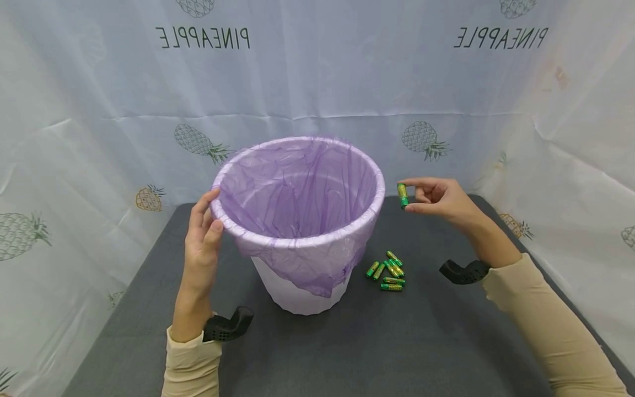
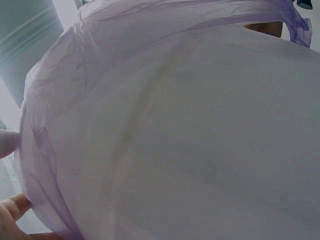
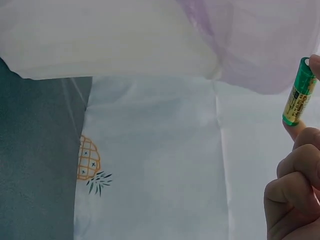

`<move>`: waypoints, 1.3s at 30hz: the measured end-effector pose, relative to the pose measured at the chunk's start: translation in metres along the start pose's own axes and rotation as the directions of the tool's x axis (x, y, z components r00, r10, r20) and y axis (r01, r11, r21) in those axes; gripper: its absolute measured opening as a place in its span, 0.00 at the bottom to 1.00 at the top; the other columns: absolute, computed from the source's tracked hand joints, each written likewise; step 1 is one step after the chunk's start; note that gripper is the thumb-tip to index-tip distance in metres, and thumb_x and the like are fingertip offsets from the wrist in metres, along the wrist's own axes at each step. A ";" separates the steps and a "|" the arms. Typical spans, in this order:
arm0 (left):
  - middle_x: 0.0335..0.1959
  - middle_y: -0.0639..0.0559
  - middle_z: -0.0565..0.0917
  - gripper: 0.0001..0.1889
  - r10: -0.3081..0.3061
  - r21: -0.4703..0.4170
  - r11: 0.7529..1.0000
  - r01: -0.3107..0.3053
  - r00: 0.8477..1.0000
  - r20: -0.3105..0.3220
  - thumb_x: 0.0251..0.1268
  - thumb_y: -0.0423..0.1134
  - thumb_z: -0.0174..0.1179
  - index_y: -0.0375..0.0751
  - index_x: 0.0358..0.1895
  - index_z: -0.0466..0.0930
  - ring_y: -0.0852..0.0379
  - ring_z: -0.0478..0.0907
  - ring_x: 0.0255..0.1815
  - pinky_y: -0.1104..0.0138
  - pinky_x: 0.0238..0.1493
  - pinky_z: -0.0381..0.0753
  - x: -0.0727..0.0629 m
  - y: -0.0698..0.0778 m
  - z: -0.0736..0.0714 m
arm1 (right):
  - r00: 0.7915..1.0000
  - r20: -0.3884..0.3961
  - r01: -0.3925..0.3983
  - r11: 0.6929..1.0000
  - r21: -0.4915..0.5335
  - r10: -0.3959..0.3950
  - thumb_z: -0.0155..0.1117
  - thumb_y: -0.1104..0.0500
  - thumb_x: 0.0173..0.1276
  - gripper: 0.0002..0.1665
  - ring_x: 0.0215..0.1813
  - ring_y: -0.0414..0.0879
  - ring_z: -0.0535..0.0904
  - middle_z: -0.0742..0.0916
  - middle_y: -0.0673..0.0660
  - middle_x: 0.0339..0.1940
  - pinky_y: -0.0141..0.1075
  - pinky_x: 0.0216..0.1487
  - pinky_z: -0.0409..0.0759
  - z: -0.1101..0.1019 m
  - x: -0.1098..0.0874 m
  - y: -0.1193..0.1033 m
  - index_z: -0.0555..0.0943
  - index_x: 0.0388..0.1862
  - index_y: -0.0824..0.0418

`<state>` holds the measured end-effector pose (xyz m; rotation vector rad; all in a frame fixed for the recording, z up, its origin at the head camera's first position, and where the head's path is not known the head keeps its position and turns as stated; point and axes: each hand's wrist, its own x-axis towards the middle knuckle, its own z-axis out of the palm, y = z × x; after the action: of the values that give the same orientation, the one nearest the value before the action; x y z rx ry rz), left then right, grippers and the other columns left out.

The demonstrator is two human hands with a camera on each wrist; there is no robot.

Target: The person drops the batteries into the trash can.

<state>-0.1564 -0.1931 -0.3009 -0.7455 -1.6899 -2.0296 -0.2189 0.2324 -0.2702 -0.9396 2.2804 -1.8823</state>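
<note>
A white trash can stands on the table, lined with a purple plastic bag folded over its rim. My left hand holds the rim at its left side, thumb and fingers on the bag-covered edge. In the left wrist view, fingers show at the lower left against the bag. Between thumb and index finger, my right hand pinches a green and gold battery, held upright in the air right of the can. The right wrist view shows this battery apart from the bag.
Several similar batteries lie in a loose group on the dark grey table, just right of the can's base. Pineapple-print curtains hang behind and along both sides. Each wrist wears a black mount.
</note>
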 end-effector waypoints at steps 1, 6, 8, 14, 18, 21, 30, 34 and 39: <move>0.59 0.53 0.74 0.24 -0.008 0.004 1.000 0.008 1.000 -0.004 0.71 0.34 0.44 0.46 0.70 0.60 0.62 0.70 0.59 0.75 0.63 0.67 0.000 0.000 0.000 | 1.000 0.000 0.002 1.000 0.002 -0.002 0.60 0.76 0.61 0.27 0.21 0.44 0.54 0.66 0.47 0.20 0.38 0.26 0.57 0.000 0.000 -0.001 0.81 0.55 0.54; 0.58 0.53 0.74 0.25 -0.024 0.012 1.000 0.024 1.000 -0.015 0.71 0.35 0.44 0.47 0.70 0.59 0.62 0.70 0.59 0.75 0.63 0.67 0.000 -0.001 -0.001 | 1.000 -0.005 0.012 1.000 0.008 -0.012 0.59 0.75 0.62 0.26 0.22 0.43 0.56 0.66 0.46 0.20 0.38 0.27 0.57 0.002 0.002 -0.007 0.80 0.56 0.55; 0.58 0.53 0.74 0.25 -0.025 0.013 1.000 0.025 1.000 -0.016 0.71 0.35 0.45 0.47 0.70 0.59 0.62 0.71 0.59 0.75 0.63 0.67 0.000 -0.001 -0.001 | 0.999 -0.027 0.019 1.000 0.006 -0.019 0.59 0.75 0.62 0.26 0.22 0.42 0.56 0.67 0.45 0.20 0.39 0.26 0.56 0.005 0.003 -0.009 0.81 0.56 0.55; 0.58 0.54 0.74 0.24 -0.023 0.013 1.000 0.023 1.000 -0.019 0.71 0.36 0.45 0.47 0.70 0.60 0.62 0.71 0.59 0.75 0.63 0.67 0.000 0.000 -0.001 | 0.992 -0.098 0.079 0.996 0.051 -0.073 0.59 0.77 0.61 0.26 0.22 0.41 0.59 0.69 0.45 0.19 0.40 0.27 0.53 0.016 0.006 -0.016 0.82 0.54 0.57; 0.59 0.53 0.74 0.25 -0.023 0.012 1.000 0.023 1.000 -0.019 0.71 0.36 0.45 0.47 0.70 0.60 0.62 0.70 0.59 0.75 0.63 0.67 0.000 0.000 -0.001 | 0.989 -0.120 0.099 0.993 0.066 -0.090 0.59 0.77 0.61 0.25 0.21 0.40 0.60 0.71 0.44 0.19 0.39 0.26 0.54 0.022 0.008 -0.022 0.82 0.53 0.56; 0.60 0.53 0.74 0.25 -0.026 0.009 1.000 0.026 1.000 -0.017 0.71 0.36 0.45 0.47 0.70 0.59 0.62 0.70 0.59 0.75 0.64 0.67 0.000 -0.001 -0.001 | 0.988 -0.127 0.102 0.992 0.069 -0.093 0.58 0.77 0.61 0.26 0.21 0.40 0.60 0.71 0.44 0.20 0.39 0.27 0.54 0.024 0.009 -0.025 0.82 0.53 0.56; 0.60 0.53 0.73 0.25 -0.036 0.013 0.999 0.036 0.999 -0.023 0.71 0.37 0.45 0.47 0.70 0.59 0.62 0.70 0.60 0.75 0.64 0.67 -0.001 -0.001 0.000 | 0.985 -0.143 0.105 0.993 0.052 -0.097 0.59 0.76 0.61 0.24 0.22 0.38 0.62 0.72 0.44 0.20 0.38 0.28 0.57 0.028 0.014 -0.031 0.83 0.51 0.54; 0.60 0.53 0.73 0.25 -0.029 0.012 1.000 0.029 0.999 -0.019 0.71 0.36 0.45 0.47 0.70 0.59 0.62 0.70 0.60 0.75 0.64 0.67 -0.001 0.000 -0.001 | 0.984 -0.142 0.118 0.992 0.047 -0.110 0.59 0.76 0.61 0.24 0.22 0.38 0.62 0.73 0.44 0.20 0.36 0.27 0.58 0.032 0.017 -0.034 0.83 0.51 0.53; 0.60 0.53 0.73 0.25 -0.024 0.010 1.000 0.024 1.000 -0.014 0.71 0.36 0.44 0.47 0.70 0.59 0.62 0.70 0.60 0.75 0.64 0.67 -0.001 -0.001 -0.001 | 0.984 -0.134 0.123 0.991 0.056 -0.114 0.60 0.75 0.61 0.24 0.22 0.38 0.62 0.73 0.44 0.20 0.37 0.27 0.57 0.037 0.022 -0.034 0.83 0.51 0.53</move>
<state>-0.1561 -0.1944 -0.3023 -0.7094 -1.7082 -2.0365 -0.2079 0.1870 -0.2417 -0.9932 2.2641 -2.1117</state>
